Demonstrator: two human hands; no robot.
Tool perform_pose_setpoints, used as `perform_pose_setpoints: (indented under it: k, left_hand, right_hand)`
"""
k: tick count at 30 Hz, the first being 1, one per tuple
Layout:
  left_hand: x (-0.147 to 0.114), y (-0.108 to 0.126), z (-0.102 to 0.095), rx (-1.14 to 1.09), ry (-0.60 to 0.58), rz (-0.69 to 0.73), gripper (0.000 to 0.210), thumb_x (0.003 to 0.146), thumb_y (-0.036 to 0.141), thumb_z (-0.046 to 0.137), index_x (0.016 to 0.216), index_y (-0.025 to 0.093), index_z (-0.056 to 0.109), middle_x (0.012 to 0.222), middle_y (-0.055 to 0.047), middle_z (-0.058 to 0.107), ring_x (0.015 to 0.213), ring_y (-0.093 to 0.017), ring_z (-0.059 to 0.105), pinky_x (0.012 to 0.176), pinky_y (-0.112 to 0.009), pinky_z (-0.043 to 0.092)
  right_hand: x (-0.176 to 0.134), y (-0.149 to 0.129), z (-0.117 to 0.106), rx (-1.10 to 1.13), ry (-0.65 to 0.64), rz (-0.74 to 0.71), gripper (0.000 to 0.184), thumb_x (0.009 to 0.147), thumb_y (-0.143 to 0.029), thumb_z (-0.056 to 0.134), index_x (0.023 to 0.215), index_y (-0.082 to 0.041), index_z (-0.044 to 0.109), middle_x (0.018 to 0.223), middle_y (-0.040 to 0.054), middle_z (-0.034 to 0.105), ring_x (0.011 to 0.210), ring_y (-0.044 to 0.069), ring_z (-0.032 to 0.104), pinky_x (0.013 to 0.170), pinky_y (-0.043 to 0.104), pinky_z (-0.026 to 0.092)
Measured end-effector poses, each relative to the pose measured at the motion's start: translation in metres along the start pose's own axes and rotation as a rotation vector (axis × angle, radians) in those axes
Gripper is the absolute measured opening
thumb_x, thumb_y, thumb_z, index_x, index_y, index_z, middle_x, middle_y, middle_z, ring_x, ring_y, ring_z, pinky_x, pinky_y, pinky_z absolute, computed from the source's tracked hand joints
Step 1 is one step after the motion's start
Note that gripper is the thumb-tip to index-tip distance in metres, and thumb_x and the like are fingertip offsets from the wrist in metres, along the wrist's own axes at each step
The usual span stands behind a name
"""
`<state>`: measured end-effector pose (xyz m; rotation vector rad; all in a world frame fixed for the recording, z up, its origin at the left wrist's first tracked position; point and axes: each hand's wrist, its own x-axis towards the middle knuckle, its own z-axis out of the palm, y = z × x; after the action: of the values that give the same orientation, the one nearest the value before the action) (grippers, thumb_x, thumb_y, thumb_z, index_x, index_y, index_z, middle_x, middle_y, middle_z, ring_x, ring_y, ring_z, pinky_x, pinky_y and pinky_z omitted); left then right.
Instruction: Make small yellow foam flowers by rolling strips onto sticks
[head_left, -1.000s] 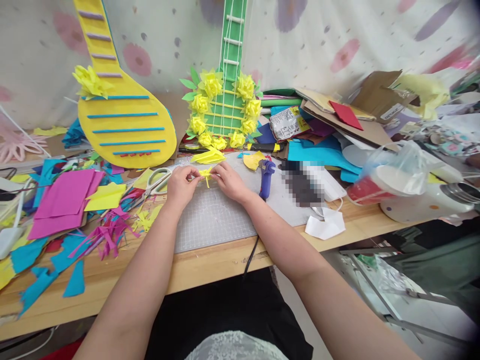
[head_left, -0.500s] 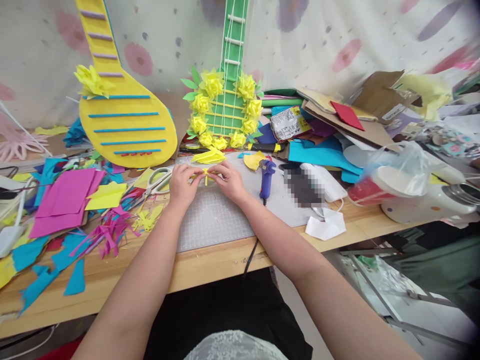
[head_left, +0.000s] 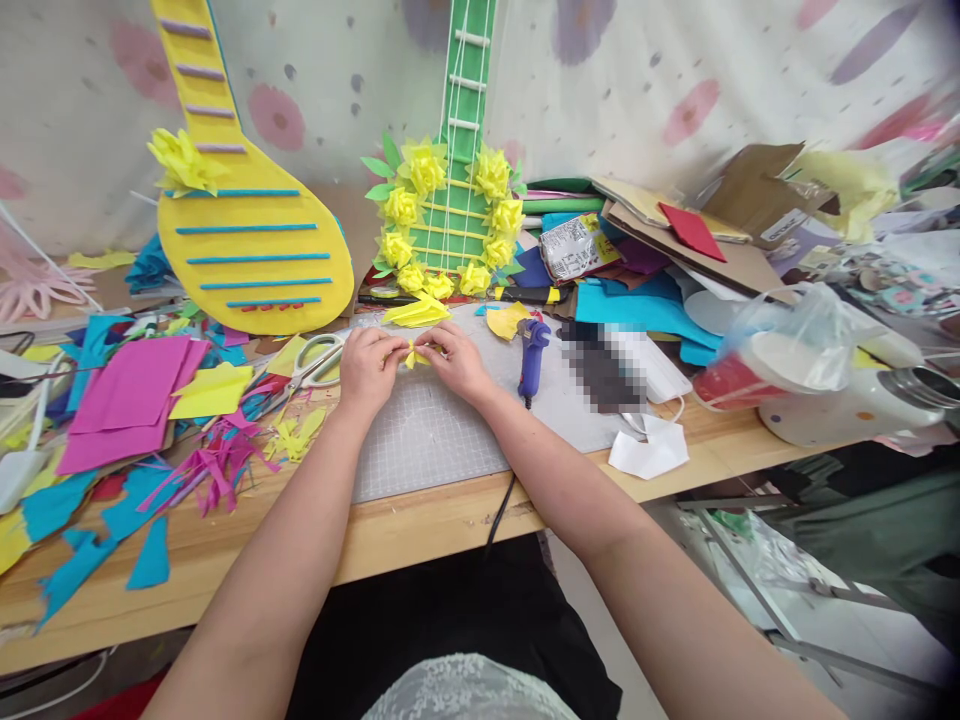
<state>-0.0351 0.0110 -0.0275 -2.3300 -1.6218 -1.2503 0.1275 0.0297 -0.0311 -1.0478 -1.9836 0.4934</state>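
Over the grey cutting mat (head_left: pixel 427 440), my left hand (head_left: pixel 369 368) and my right hand (head_left: pixel 454 362) meet at a small piece of yellow paper (head_left: pixel 411 355). Fingertips of both hands pinch it from either side, and much of it is hidden. Just behind it lies a stack of yellow paper petals (head_left: pixel 417 312). A blue glue gun (head_left: pixel 533 358) stands to the right of my right hand, its cord running off the table's front. Scissors (head_left: pixel 318 362) with pale handles rest to the left of my left hand.
Behind stand a yellow paper lute shape (head_left: pixel 255 215) and a green guitar shape (head_left: pixel 459 225) ringed with yellow paper flowers. Magenta paper sheets (head_left: pixel 127 400) and scraps cover the left side. A white mask (head_left: pixel 649 447), a cup (head_left: pixel 787 365) and stacked cardboard (head_left: pixel 667 235) crowd the right.
Both hands stay nearly in place while the fingers shift on the yellow paper. It now shows a little differently between the fingertips, and its hanging strip looks shorter.
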Motion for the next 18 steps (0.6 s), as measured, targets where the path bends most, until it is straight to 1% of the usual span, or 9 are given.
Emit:
perform_pose_setpoints:
  k: [3,6,10,14,18]
  left_hand:
    - [0.002,-0.003,-0.001,-0.036,0.006,-0.018,0.015,0.079,0.032,0.057,0.078,0.024,0.07,0.074,-0.004,0.061,0.078,-0.02,0.051,0.074,-0.034,0.04]
    - [0.003,-0.003,-0.004,-0.083,0.001,-0.043,0.015,0.078,0.033,0.059,0.077,0.024,0.071,0.073,-0.004,0.062,0.078,-0.02,0.051,0.073,-0.033,0.041]
    - [0.004,0.004,-0.01,-0.149,0.008,-0.055,0.017,0.079,0.034,0.057,0.077,0.023,0.07,0.073,-0.003,0.063,0.078,-0.018,0.053,0.073,-0.031,0.042]
    - [0.006,0.011,-0.015,-0.202,0.055,-0.039,0.025,0.085,0.033,0.048,0.076,0.021,0.068,0.077,-0.004,0.065,0.08,-0.017,0.055,0.077,-0.032,0.042]
    - [0.007,0.012,-0.016,-0.179,0.071,-0.065,0.02,0.083,0.033,0.052,0.078,0.021,0.067,0.08,-0.003,0.066,0.081,-0.017,0.055,0.079,-0.032,0.042]
  right_hand:
    - [-0.001,0.0,-0.004,-0.001,0.0,-0.029,0.018,0.085,-0.024,0.048,0.092,-0.021,0.065,0.09,0.005,0.058,0.09,0.016,0.052,0.083,0.03,0.041]
    - [0.0,0.001,-0.006,0.005,-0.009,-0.029,0.018,0.084,-0.025,0.05,0.088,-0.022,0.067,0.089,0.0052,0.058,0.089,0.016,0.052,0.083,0.031,0.041]
    - [0.002,0.007,-0.004,0.178,0.01,0.035,0.017,0.083,-0.027,0.051,0.084,-0.019,0.067,0.086,0.0045,0.06,0.086,0.015,0.053,0.082,0.03,0.042]
    - [0.003,0.013,-0.002,0.321,0.009,0.112,0.016,0.081,-0.03,0.053,0.082,-0.018,0.065,0.085,0.0035,0.06,0.084,0.013,0.054,0.08,0.029,0.042]
    - [0.003,0.014,-0.004,0.398,0.028,0.132,0.014,0.078,-0.03,0.056,0.08,-0.018,0.064,0.085,0.0028,0.06,0.082,0.013,0.054,0.078,0.029,0.042]
